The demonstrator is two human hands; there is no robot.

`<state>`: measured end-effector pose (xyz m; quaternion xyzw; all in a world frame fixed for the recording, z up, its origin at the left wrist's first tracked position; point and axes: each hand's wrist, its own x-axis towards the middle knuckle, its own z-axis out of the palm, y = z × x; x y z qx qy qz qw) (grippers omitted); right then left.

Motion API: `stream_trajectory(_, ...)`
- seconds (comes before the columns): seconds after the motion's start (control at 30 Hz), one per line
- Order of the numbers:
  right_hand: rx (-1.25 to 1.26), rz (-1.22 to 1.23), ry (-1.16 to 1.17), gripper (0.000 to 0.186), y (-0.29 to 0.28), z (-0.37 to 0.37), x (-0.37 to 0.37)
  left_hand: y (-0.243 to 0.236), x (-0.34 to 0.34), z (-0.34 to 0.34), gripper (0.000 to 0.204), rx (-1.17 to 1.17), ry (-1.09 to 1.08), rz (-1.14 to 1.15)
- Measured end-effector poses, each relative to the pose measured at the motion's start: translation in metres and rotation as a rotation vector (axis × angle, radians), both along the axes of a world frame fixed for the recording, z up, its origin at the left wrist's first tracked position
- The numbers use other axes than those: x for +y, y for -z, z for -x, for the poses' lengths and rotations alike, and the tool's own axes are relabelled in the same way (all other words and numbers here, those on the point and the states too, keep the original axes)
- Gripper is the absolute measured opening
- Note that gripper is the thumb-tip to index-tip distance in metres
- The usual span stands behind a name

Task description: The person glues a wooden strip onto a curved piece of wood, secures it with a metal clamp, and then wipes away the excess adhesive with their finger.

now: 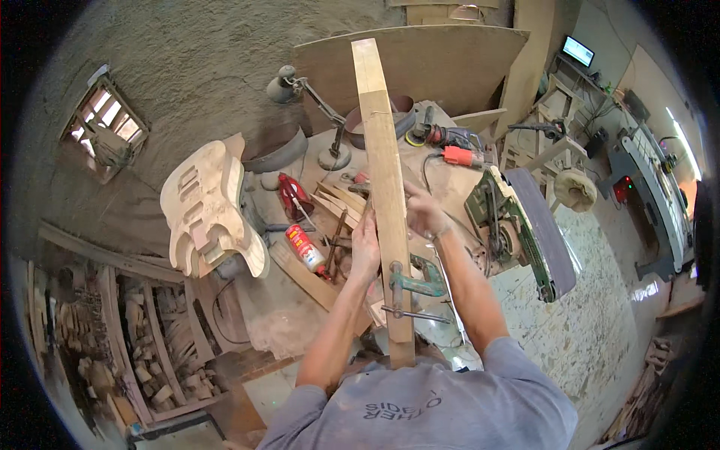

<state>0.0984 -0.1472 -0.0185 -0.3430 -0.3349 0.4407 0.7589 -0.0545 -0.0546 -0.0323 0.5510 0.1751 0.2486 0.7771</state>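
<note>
- A red-and-white bottle (305,249) lies left of the beam, its label printed in small type.
- Dark lettering crosses the back of the grey shirt (450,405); the far-right screen (577,50) is too small to read.
- The long wooden beam (388,169) runs near to far over the cluttered surface (281,326), a green clamp (420,286) on its near part.
- The left hand (365,246) lies along the beam's left edge; the right hand (426,215), fingers bent, is at its right. I cannot tell how firmly either grips.
- Guitar-shaped wooden bodies (206,202) crowd the left, a green-and-grey machine (525,232) the right.
</note>
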Motion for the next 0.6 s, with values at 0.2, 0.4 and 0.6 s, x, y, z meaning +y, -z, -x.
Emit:
stream_trajectory(0.2,0.023,0.179,0.116,0.082,-0.072,-0.030,0.017,0.016,0.000,-0.007,0.056,0.038,-0.048,-0.033)
stream_trajectory(0.4,-0.469,0.473,0.413,0.073,-0.120,0.011,0.028,-0.014,0.013,-0.013,0.070,-0.036,0.252,0.421)
stream_trajectory(0.6,-0.216,0.459,0.344,0.065,-0.102,-0.006,0.023,-0.036,0.013,-0.041,0.086,-0.224,0.398,0.544)
